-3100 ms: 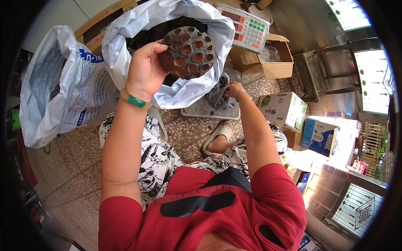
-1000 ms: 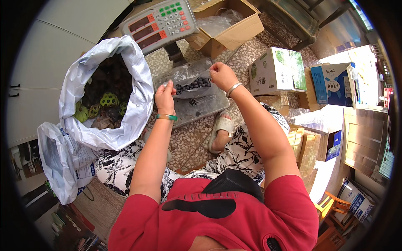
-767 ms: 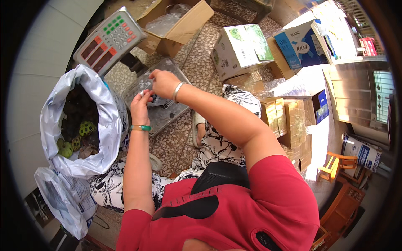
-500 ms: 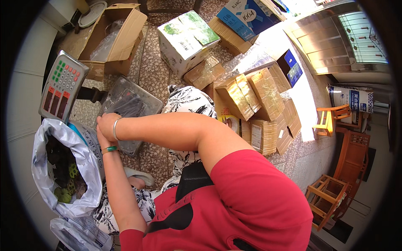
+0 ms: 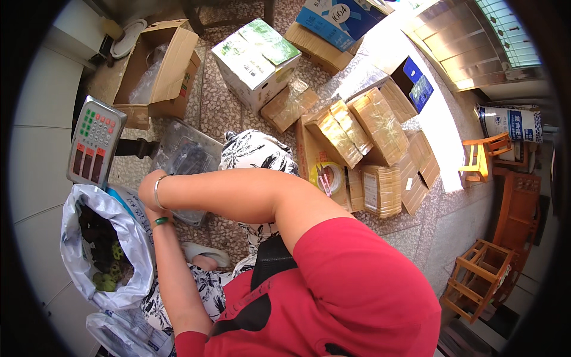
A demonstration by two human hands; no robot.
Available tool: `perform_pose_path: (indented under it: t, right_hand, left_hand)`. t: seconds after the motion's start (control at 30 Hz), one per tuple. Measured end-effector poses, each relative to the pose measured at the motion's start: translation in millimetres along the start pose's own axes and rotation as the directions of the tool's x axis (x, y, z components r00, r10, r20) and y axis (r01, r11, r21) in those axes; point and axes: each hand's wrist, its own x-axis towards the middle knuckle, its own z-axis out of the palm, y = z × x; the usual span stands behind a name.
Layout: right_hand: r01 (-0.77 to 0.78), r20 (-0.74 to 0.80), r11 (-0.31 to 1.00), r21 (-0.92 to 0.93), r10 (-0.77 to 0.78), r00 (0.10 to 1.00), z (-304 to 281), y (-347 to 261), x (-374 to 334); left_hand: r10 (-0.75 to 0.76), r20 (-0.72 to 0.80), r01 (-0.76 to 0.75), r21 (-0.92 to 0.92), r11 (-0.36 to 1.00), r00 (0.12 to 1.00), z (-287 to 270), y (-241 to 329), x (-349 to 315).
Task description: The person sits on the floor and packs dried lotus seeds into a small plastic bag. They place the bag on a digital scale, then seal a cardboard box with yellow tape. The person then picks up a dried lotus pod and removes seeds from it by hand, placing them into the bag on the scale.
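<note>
Remotely, I saw the right hand (image 5: pixel 150 183) overlapping the left hand (image 5: pixel 156 210); I couldn't tell their grip. The plastic bag (image 5: pixel 190 158) lay rightward and beyond, nearer the right.

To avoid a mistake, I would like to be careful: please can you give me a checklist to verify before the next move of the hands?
1. Mouth of the white sack open: ok, dark and green contents show inside.
2. Plastic bag resting on the scale platform: ok.
3. Scale display readable: cannot tell, no clear reading shows.
4. Fingers of the right hand in plain view: not ok, they are turned away.
5. Grip of the left hand: cannot tell, mostly hidden behind the right.
6. Scissors away from both hands: ok, beyond the right forearm.
</note>
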Motion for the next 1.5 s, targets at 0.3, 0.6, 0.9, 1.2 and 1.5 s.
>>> perform_pose_path:
  t: [0.3, 0.6, 0.9, 1.2, 1.5]
  right_hand:
    - [-0.073, -0.123, 0.956, 0.284, 0.112, 0.986, -142, 111, -52]
    - [-0.593, -0.883, 0.728, 0.344, 0.465, 0.06, -282, 366, -222]
    - [-0.913, -0.65, 0.331, 0.239, 0.753, 0.103, -280, 481, -266]
    - [-0.714, -0.71, 0.527, 0.461, 0.702, 0.059, -271, 435, -261]
    - [0.093, -0.924, 0.973, 0.21, 0.166, 0.344, -345, 260, -277]
  left_hand:
    - [0.092, 0.086, -0.106, 0.174, 0.979, 0.992, 28, 15, -55]
    - [0.114, 0.126, -0.138, 0.199, 0.97, 0.985, 4, 13, -64]
    - [0.05, 0.129, -0.081, 0.245, 0.966, 0.99, -8, 16, -98]
    - [0.058, 0.188, -0.11, 0.28, 0.954, 0.98, -16, 37, -150]
    - [0.144, 0.298, -0.227, 0.266, 0.937, 0.944, -28, 78, -233]
